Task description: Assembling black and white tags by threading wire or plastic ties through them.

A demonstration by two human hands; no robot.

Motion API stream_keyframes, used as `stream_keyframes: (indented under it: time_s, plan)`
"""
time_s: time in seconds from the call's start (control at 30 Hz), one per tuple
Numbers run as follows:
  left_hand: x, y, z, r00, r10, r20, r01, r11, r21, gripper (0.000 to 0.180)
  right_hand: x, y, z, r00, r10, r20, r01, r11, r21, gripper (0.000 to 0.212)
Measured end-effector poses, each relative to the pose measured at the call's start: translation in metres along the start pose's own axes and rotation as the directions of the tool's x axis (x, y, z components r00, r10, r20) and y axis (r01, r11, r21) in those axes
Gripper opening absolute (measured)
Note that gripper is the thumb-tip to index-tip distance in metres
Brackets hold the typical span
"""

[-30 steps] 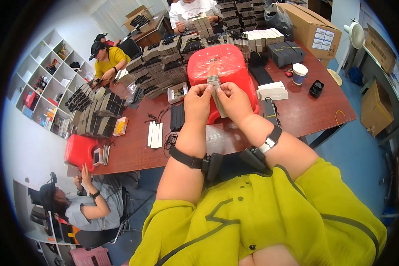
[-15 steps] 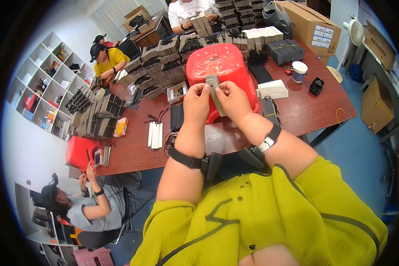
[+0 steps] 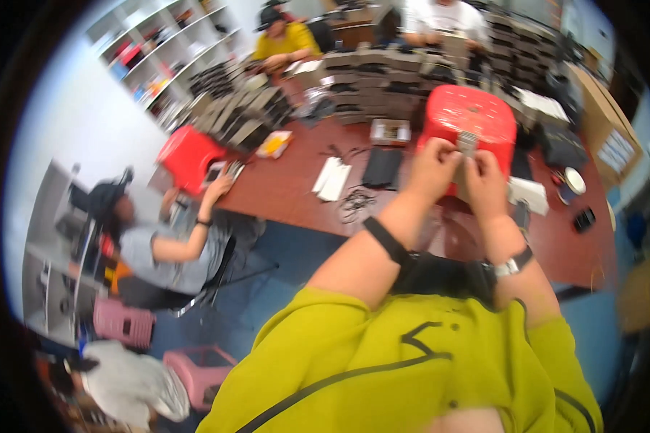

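**Both hands pinched on a small grey card over the red stool**

At the far left a seated person in a grey top point(image 3: 148, 249) reaches one arm up to the edge of the long reddish-brown wooden desk point(image 3: 289, 191), the hand close to a small red plastic stool point(image 3: 188, 155) that stands on the desk's left end. Right of that lie a flat yellow packet point(image 3: 274, 144), a few white strips point(image 3: 332, 178), a tangle of thin black cord point(image 3: 354, 204) and a flat black pouch point(image 3: 381, 167).

The wearer's left forearm rises from the yellow-green sleeve at the lower edge and slants up to the right, a black band around the wrist. The left hand point(image 3: 432, 167) is curled, its fingertips pressed on the left edge of a small flat grey card point(image 3: 467, 143). The card stands roughly upright between the two hands, held in the air in front of a large red plastic stool point(image 3: 471, 114) that stands on the desk behind it. The picture is blurred, so the card's detail cannot be made out.

The right hand point(image 3: 486, 184) meets the left one, knuckles nearly touching, thumb and fingers nipping the card's right side. Its forearm runs almost straight down, with a silver-and-black watch at the wrist. Further right on the desk are a white flat box point(image 3: 531, 193) and a white cup point(image 3: 575, 180).
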State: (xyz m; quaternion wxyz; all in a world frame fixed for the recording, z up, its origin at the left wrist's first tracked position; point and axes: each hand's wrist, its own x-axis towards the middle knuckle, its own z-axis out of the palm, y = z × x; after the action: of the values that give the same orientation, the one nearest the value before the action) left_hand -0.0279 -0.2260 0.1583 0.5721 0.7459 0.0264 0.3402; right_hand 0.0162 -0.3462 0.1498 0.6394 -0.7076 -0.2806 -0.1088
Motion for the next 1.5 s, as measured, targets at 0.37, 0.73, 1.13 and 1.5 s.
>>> stream_keyframes:
  time_s: [0.37, 0.73, 1.13, 1.5]
  plan:
    - [-0.001, -0.008, -0.037, 0.946, -0.152, 0.286, 0.256, 0.892, -0.373, 0.009, -0.001, -0.006, 0.006, 0.952, 0.193, 0.236, -0.268, 0.899, 0.345, 0.023]
    - [0.008, 0.021, -0.050, 0.896, -0.009, 0.445, 0.085, 0.985, -0.153, 0.012, 0.026, -0.021, -0.005, 0.716, 0.515, 0.472, -0.698, 0.529, 0.483, 0.021]
    - [-0.017, 0.032, -0.059, 0.769, -0.156, 0.619, 0.294, 0.948, -0.126, 0.017, -0.012, -0.030, -0.014, 0.942, 0.200, 0.269, -0.327, 0.730, 0.601, 0.010]
    - [-0.079, 0.037, -0.087, 0.845, -0.227, 0.485, 0.342, 0.925, -0.162, 0.014, -0.056, -0.056, 0.004, 0.739, 0.264, 0.619, -0.673, 0.332, 0.661, 0.007]
